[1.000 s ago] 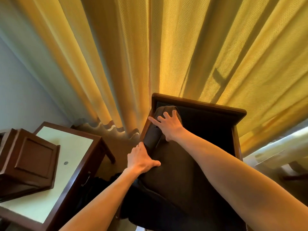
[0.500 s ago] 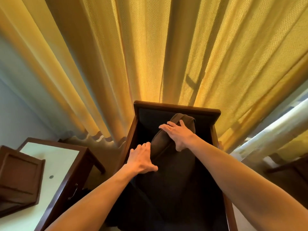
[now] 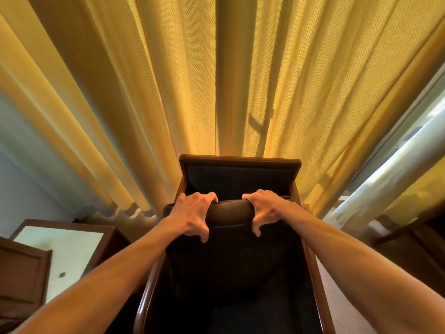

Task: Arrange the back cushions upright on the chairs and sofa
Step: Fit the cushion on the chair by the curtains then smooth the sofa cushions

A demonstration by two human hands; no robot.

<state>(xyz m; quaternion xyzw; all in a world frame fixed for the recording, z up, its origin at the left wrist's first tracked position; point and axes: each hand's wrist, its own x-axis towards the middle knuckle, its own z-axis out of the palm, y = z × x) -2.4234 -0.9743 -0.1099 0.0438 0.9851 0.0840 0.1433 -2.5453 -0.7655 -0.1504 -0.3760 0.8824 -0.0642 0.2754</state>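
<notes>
- The back cushion point(image 3: 230, 214), dark in colour, stands roughly upright inside the chair point(image 3: 240, 162), its rounded top edge below the chair's wooden top rail; its lower part falls into shadow over the seat.
- The left hand point(image 3: 192, 213) grasps the cushion's top edge at the left end; fingers curl over the far side, thumb presses the near face.
- The right hand point(image 3: 265, 210) grasps the same edge at the right end in a mirrored hold; fingers over the top, thumb pointing down on the near face.
- Both forearms reach in from the lower corners; the cushion's middle shows between the two hands.
- The chair's dark padded back panel shows above the cushion; wooden side rails run along both sides of the seat.
- A yellow curtain point(image 3: 216, 80) hangs directly behind the chair; its hem is just beside the chair's left rear corner.
- A desk point(image 3: 72, 247) with a pale top and dark wooden frame stands left of the chair, near but apart; a dark wooden box point(image 3: 21, 273) sits at its left end.
</notes>
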